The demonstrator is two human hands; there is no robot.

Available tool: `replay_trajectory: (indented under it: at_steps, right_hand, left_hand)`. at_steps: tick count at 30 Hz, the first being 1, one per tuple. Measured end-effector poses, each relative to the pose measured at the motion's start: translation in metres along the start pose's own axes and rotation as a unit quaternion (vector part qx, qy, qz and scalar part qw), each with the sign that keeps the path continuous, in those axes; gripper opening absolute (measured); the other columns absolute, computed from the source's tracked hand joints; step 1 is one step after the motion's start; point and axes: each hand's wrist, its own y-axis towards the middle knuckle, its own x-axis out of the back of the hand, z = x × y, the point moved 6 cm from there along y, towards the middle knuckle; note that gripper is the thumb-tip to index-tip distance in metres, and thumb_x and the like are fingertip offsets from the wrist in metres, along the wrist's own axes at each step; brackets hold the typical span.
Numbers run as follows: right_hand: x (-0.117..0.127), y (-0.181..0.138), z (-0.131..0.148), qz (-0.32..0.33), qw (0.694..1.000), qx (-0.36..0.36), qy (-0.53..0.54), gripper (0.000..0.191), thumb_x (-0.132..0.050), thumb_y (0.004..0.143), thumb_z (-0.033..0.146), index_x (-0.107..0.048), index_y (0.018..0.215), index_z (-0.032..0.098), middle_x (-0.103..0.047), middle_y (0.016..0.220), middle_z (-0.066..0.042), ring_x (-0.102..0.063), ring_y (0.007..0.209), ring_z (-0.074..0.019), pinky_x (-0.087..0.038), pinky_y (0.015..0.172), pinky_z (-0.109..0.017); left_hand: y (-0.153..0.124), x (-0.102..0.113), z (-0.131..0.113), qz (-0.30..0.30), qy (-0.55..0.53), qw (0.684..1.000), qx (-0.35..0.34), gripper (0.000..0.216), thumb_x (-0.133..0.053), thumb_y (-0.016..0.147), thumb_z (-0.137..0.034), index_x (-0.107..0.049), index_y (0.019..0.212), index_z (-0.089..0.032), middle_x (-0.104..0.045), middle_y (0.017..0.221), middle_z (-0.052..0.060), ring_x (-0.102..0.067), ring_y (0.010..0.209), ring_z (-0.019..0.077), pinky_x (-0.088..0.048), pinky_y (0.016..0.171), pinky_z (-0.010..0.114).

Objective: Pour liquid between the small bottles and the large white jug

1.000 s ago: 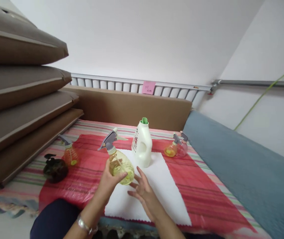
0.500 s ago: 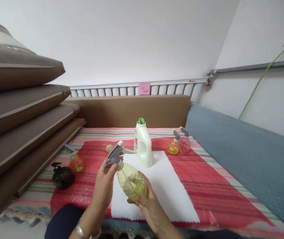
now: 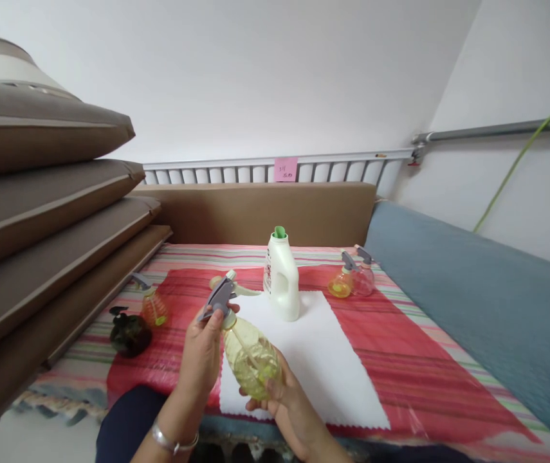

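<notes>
- Pinching the neck of the yellow-tinted spray bottle [image 3: 250, 360] just under its grey sprayer head [image 3: 218, 299], your left hand [image 3: 200, 350] had its thumb laid toward you.
- Your right hand [image 3: 287, 399] cupped the bottle's lower end, fingers curled beneath and thumb near the base.
- The bottle was between your two hands, above the white scalloped sheet [image 3: 325, 370], tilted with its neck toward your left hand and its base toward your right.
- You wore a silver bracelet [image 3: 163, 440] on your left wrist.
- Just beyond your hands, the white detergent jug [image 3: 290, 276] stood upright, something green showing at its mouth.
- Left of your left hand were the dark round pump bottle [image 3: 130, 335] and, just behind it, the orange spray bottle [image 3: 153, 310].
- Well beyond your right hand, to its right, the small amber spray bottle [image 3: 340, 287] stood just beside the pink spray bottle [image 3: 364, 283].
- Beneath your hands and the sheet, red plastic film [image 3: 390, 347] covered part of the striped cloth [image 3: 197, 255].
</notes>
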Motion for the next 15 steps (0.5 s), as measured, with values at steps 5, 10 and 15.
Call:
replay_trajectory:
  at_steps: [5, 10, 15]
  right_hand:
    - [-0.004, 0.001, -0.006, 0.022, 1.0, -0.013, 0.003, 0.062, -0.073, 0.069, 0.036, -0.047, 0.124, 0.024, -0.064, 0.109, -0.008, -0.066, 0.08, -0.0221, -0.046, 0.061, -0.031]
    - [-0.007, 0.002, -0.012, 0.034, 0.999, -0.02, -0.007, 0.063, -0.072, 0.069, 0.042, -0.047, 0.123, 0.023, -0.066, 0.103, -0.008, -0.067, 0.074, -0.0223, -0.046, 0.059, -0.031]
    - [-0.007, -0.001, -0.019, 0.044, 0.999, -0.031, 0.005, 0.059, -0.072, 0.068, 0.046, -0.051, 0.118, 0.022, -0.067, 0.098, -0.006, -0.067, 0.071, -0.0214, -0.046, 0.057, -0.031]
  left_hand:
    - [-0.001, 0.003, 0.0, 0.0, 0.002, 1.0, -0.002, 0.027, -0.072, 0.072, -0.039, -0.068, 0.084, -0.016, -0.073, 0.078, 0.005, -0.067, 0.08, 0.0194, -0.047, 0.078, 0.028]
    - [0.001, 0.009, 0.006, -0.008, -0.006, 1.0, 0.01, 0.028, -0.074, 0.069, -0.04, -0.067, 0.082, -0.016, -0.072, 0.074, 0.004, -0.067, 0.074, 0.0186, -0.049, 0.073, 0.028]
    - [0.001, 0.012, 0.01, -0.015, -0.003, 1.0, 0.022, 0.03, -0.075, 0.066, -0.039, -0.068, 0.082, -0.015, -0.073, 0.076, 0.006, -0.068, 0.072, 0.02, -0.051, 0.073, 0.03]
